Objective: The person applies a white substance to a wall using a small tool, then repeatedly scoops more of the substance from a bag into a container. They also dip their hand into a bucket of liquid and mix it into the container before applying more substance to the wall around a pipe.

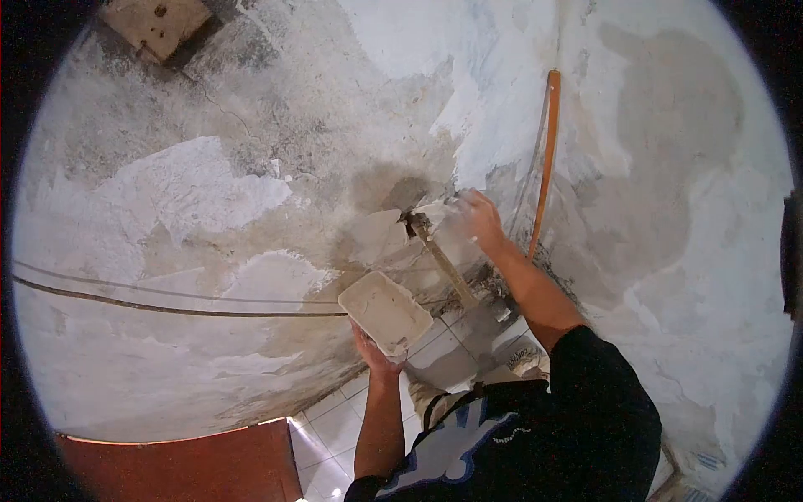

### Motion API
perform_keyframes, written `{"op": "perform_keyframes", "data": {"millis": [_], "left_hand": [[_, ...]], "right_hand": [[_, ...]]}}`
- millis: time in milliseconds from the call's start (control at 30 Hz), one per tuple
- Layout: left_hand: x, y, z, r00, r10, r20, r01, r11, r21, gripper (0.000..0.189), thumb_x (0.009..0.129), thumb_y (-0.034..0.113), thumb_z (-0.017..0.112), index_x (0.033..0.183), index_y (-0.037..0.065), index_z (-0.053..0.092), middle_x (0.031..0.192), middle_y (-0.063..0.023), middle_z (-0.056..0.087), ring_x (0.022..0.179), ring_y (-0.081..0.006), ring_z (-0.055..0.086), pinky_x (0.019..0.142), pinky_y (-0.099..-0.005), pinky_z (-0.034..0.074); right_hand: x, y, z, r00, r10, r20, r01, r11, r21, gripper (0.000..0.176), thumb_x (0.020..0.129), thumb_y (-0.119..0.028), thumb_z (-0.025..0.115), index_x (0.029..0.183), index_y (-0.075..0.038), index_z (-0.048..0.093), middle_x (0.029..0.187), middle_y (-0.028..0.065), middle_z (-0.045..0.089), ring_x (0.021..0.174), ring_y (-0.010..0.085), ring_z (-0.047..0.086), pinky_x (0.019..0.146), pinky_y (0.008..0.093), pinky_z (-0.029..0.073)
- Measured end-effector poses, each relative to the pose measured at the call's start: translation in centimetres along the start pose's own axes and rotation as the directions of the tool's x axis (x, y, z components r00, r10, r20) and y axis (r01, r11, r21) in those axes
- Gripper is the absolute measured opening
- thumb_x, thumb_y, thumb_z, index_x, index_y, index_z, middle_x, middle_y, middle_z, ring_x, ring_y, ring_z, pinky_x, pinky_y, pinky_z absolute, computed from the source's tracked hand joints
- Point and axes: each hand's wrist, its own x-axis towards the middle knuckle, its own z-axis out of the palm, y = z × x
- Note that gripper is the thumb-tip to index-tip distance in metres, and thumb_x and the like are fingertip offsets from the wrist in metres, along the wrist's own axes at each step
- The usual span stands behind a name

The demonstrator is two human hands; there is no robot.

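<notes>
My left hand point(378, 351) is closed on the near end of a shallow rectangular container point(385, 313). It is pale and coated inside with whitish plaster-like paste, and it is held in front of the wall. My right hand point(480, 219) is up close to the wall, near a fresh pale patch point(375, 238) and a dark hole point(408, 219). Its fingers are smeared by motion, so I cannot make out whether they hold anything. A narrow beige pipe or strip point(445, 263) slants down from the hole, between my two hands.
An orange strip or pipe point(548, 159) runs up near the wall corner. A dark cable point(167, 309) crosses the stained, patchy wall point(251, 100) at left. Below are white floor tiles point(339, 431), a reddish-brown panel point(184, 464), and a square block point(159, 25) at upper left.
</notes>
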Motion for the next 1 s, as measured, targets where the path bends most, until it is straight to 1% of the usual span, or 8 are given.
{"op": "perform_keyframes", "data": {"millis": [200, 433, 500, 600, 700, 833, 900, 1000], "left_hand": [[-0.3, 0.6, -0.5, 0.999, 0.05, 0.01, -0.05, 0.997, 0.051, 0.058, 0.095, 0.055, 0.036, 0.137, 0.014, 0.042, 0.132, -0.0074, 0.05, 0.118, -0.03, 0.05, 0.098, -0.0475, 0.042], [-0.1, 1.2, -2.1, 0.999, 0.054, 0.004, -0.054, 0.998, 0.038, 0.059, 0.096, 0.055, 0.036, 0.137, 0.013, 0.042, 0.132, -0.0074, 0.05, 0.117, -0.0297, 0.05, 0.099, -0.047, 0.041], [0.2, 1.2, -2.3, 0.999, 0.045, 0.016, -0.046, 0.998, 0.04, 0.059, 0.096, 0.055, 0.035, 0.137, 0.013, 0.042, 0.132, -0.0075, 0.05, 0.117, -0.0296, 0.05, 0.099, -0.047, 0.041], [0.6, 0.7, -2.5, 0.987, 0.094, 0.129, -0.113, 0.983, 0.143, 0.059, 0.096, 0.055, 0.035, 0.137, 0.013, 0.042, 0.131, -0.0073, 0.05, 0.117, -0.0295, 0.05, 0.099, -0.0471, 0.041], [-0.2, 1.1, 0.6, 0.99, 0.053, 0.134, -0.065, 0.994, 0.089, 0.059, 0.096, 0.055, 0.035, 0.136, 0.013, 0.043, 0.131, -0.0072, 0.051, 0.117, -0.0295, 0.05, 0.099, -0.0475, 0.041], [0.0, 0.7, 0.3, 0.997, -0.034, 0.072, 0.034, 0.999, -0.004, 0.058, 0.096, 0.054, 0.035, 0.136, 0.014, 0.044, 0.13, -0.0071, 0.052, 0.116, -0.0297, 0.051, 0.098, -0.0478, 0.042], [0.4, 0.2, 0.0, 0.997, -0.044, 0.062, 0.045, 0.999, -0.004, 0.057, 0.096, 0.054, 0.035, 0.135, 0.014, 0.045, 0.129, -0.0072, 0.052, 0.116, -0.0296, 0.051, 0.097, -0.0478, 0.043], [0.8, -0.4, 0.4, 0.993, -0.063, 0.098, 0.063, 0.998, 0.0, 0.056, 0.096, 0.054, 0.036, 0.134, 0.014, 0.046, 0.128, -0.007, 0.054, 0.115, -0.0291, 0.052, 0.096, -0.0471, 0.044]], "right_hand": [[-2.1, 2.9, 1.3, 0.989, 0.027, -0.147, -0.031, 0.999, -0.029, 0.026, 0.076, -0.019, 0.066, 0.098, -0.007, 0.068, 0.104, 0.0109, 0.065, 0.092, 0.0301, 0.062, 0.08, 0.0409, 0.051], [-5.1, 1.3, -0.9, 0.876, 0.292, -0.384, -0.361, 0.925, -0.118, 0.021, 0.076, -0.011, 0.069, 0.094, 0.0, 0.069, 0.089, 0.0135, 0.066, 0.08, 0.0287, 0.063, 0.076, 0.0367, 0.051], [-5.2, -0.5, -1.5, 0.845, 0.535, -0.012, -0.512, 0.814, 0.276, 0.021, 0.08, -0.013, 0.067, 0.097, 0.0, 0.068, 0.089, 0.015, 0.066, 0.086, 0.0284, 0.063, 0.077, 0.0357, 0.051], [-8.0, 2.5, 2.5, 0.929, 0.354, 0.107, -0.369, 0.907, 0.202, 0.027, 0.078, -0.015, 0.068, 0.1, 0.0, 0.066, 0.095, 0.016, 0.066, 0.097, 0.0307, 0.061, 0.083, 0.0384, 0.05], [-7.9, 3.0, 4.1, 0.946, 0.323, 0.024, -0.323, 0.946, 0.01, 0.028, 0.079, -0.022, 0.067, 0.098, -0.002, 0.069, 0.099, 0.0164, 0.067, 0.096, 0.0362, 0.06, 0.089, 0.0449, 0.046], [-5.1, 2.9, 2.9, 0.98, 0.2, -0.024, -0.201, 0.979, -0.043, 0.027, 0.08, -0.023, 0.068, 0.098, -0.003, 0.069, 0.099, 0.0166, 0.067, 0.095, 0.0348, 0.061, 0.09, 0.0432, 0.046], [-2.8, 1.8, 1.0, 0.952, 0.206, 0.228, -0.187, 0.977, -0.101, 0.027, 0.081, -0.025, 0.067, 0.098, -0.005, 0.069, 0.098, 0.0166, 0.066, 0.098, 0.0333, 0.06, 0.09, 0.0422, 0.047], [-1.1, 1.8, 0.9, 0.944, 0.2, 0.263, -0.172, 0.977, -0.125, 0.026, 0.081, -0.025, 0.066, 0.098, -0.006, 0.069, 0.094, 0.0155, 0.066, 0.095, 0.0318, 0.061, 0.086, 0.0419, 0.049]]}}
